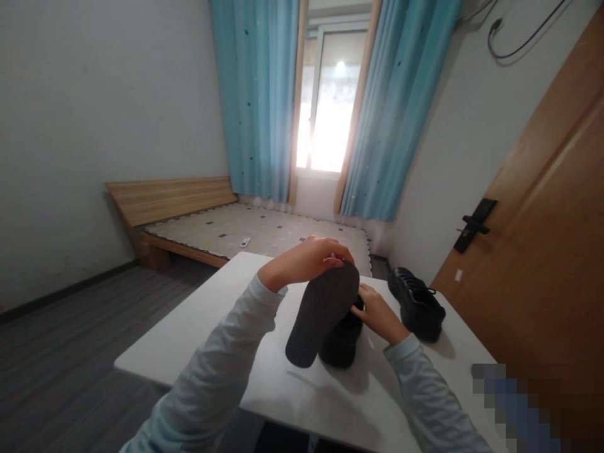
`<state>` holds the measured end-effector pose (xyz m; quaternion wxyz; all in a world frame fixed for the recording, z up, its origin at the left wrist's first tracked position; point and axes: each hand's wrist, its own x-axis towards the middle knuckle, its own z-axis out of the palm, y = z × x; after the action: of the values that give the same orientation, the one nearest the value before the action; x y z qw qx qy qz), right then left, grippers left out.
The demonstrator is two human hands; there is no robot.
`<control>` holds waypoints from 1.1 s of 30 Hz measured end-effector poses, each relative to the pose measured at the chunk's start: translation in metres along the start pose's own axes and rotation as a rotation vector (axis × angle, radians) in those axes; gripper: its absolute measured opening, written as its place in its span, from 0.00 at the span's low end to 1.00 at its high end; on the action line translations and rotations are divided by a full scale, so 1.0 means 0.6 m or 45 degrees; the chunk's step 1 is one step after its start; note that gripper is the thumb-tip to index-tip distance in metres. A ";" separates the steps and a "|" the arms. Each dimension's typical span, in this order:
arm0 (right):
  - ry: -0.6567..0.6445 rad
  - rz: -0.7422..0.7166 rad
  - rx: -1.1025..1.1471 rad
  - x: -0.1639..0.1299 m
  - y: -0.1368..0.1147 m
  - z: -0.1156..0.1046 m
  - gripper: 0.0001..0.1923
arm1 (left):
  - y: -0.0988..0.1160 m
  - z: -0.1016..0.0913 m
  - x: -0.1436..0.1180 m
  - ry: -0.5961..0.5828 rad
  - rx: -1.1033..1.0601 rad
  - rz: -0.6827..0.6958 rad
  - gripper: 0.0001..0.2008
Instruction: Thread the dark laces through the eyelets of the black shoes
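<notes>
Left hand (306, 259) closed on insole (321, 311)

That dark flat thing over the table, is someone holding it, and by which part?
Yes. The left hand grips the dark insole by its top end, while the right hand steadies the black shoe under it.

— Item colours? My left hand (306, 259) gripped a dark grey insole (322, 313); both shoes (417, 303) were black.
— Surroundings?
— White table (198, 314); blue curtains (257, 94), small dark dots; pale mattress (264, 231), scattered squares; my sleeves (226, 358) light grey-blue.
</notes>
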<state>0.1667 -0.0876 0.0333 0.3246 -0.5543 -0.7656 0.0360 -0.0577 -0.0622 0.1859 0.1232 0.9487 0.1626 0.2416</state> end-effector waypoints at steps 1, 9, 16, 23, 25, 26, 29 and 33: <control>-0.031 -0.006 0.014 0.005 -0.003 -0.003 0.16 | 0.004 -0.001 0.001 0.007 -0.044 0.006 0.12; 0.049 0.022 0.083 0.007 0.000 -0.008 0.08 | -0.018 0.040 0.021 0.129 -0.338 -0.079 0.10; 0.108 0.013 0.059 0.002 0.016 0.000 0.11 | -0.060 0.127 0.037 0.001 -0.337 -0.214 0.11; 0.135 -0.009 0.180 0.003 0.016 0.004 0.14 | -0.075 0.177 0.025 -0.006 -0.127 -0.206 0.12; 0.147 -0.019 0.182 0.003 0.017 0.005 0.15 | -0.076 0.184 0.022 0.000 -0.035 -0.162 0.13; 0.154 -0.021 0.180 0.004 0.017 0.005 0.14 | -0.075 0.187 0.020 0.000 0.014 -0.132 0.14; 0.159 -0.006 0.180 0.005 0.019 0.003 0.14 | -0.071 0.191 0.014 -0.025 0.153 -0.005 0.11; 0.160 0.040 0.247 0.007 0.021 0.000 0.12 | -0.059 0.188 0.008 -0.104 0.331 0.119 0.06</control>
<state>0.1762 -0.0793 0.0298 0.4234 -0.5335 -0.7278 0.0800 -0.0067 -0.0454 0.0806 -0.0056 0.9722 0.1429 0.1853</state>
